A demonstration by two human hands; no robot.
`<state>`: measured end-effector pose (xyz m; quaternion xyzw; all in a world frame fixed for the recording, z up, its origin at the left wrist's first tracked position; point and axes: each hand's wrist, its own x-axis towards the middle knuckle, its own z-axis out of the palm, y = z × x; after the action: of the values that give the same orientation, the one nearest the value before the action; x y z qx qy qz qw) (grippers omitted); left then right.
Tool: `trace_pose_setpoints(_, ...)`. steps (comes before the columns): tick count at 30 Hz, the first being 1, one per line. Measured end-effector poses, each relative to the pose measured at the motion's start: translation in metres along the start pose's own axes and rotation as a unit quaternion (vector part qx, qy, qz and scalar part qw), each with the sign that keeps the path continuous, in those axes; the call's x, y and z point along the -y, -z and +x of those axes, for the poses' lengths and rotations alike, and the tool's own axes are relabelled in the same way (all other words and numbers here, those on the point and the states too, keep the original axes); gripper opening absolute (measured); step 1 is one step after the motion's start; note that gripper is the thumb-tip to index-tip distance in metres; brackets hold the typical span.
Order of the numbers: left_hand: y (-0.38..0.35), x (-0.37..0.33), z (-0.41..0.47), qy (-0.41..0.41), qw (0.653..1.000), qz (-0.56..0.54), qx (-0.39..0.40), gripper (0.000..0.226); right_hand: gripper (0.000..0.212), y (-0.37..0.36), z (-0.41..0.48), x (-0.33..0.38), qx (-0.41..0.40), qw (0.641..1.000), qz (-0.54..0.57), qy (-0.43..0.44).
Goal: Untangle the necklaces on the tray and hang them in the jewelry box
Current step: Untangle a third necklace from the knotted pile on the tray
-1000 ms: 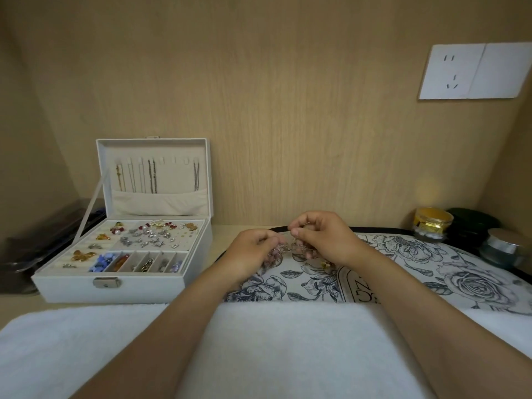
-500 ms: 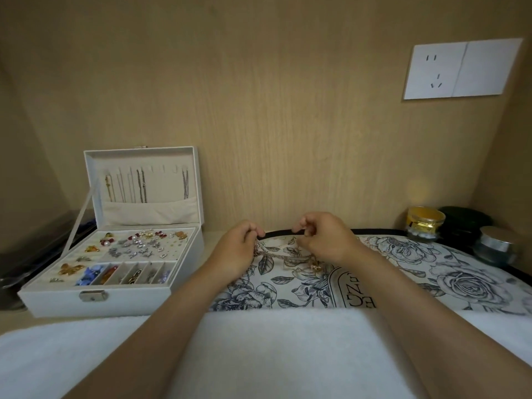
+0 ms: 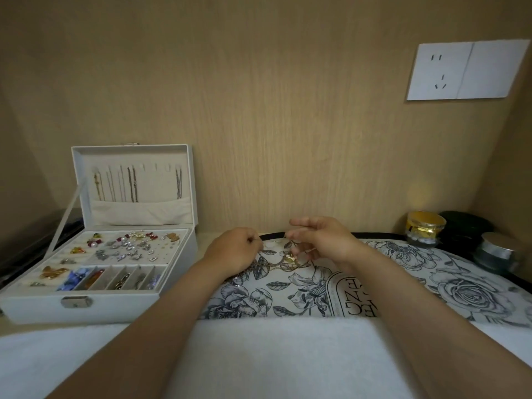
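Gold necklaces [image 3: 283, 262] tangled on tray [image 3: 460, 283], both hands picking.

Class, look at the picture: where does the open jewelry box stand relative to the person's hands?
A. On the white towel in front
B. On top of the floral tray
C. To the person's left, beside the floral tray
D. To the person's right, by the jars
C: the jewelry box stands left of the left hand and right hand, beside the tray.
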<state>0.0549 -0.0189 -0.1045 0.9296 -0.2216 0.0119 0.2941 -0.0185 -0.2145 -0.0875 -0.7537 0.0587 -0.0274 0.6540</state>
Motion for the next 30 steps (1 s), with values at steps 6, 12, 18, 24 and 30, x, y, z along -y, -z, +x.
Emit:
trace_pose_setpoints(6,-0.009,0.013,0.005,0.007,0.993,0.076,-0.085,0.015,0.016,-0.002,0.005,-0.012,-0.051,0.977,-0.2,0.055)
trace_pose_setpoints(12,-0.009,0.007,0.002,-0.172,0.972,0.094,-0.133,0.017,0.029,-0.011,0.003,-0.02,-0.022,0.921,-0.383,0.061)
trace_pose_setpoints(18,-0.018,0.003,-0.002,-0.205,0.978,0.045,-0.008,0.014,0.024,-0.012,0.007,-0.016,-0.054,0.903,-0.42,0.075)
trace_pose_setpoints(24,-0.01,0.003,-0.001,-0.169,0.984,0.058,0.005,0.024,0.036,-0.005,0.023,-0.002,-0.102,0.966,-0.237,-0.014)
trace_pose_setpoints(30,-0.009,0.006,0.003,-0.087,0.987,0.126,0.038,0.063,0.043,-0.015,0.017,0.007,-0.113,0.984,0.123,-0.059)
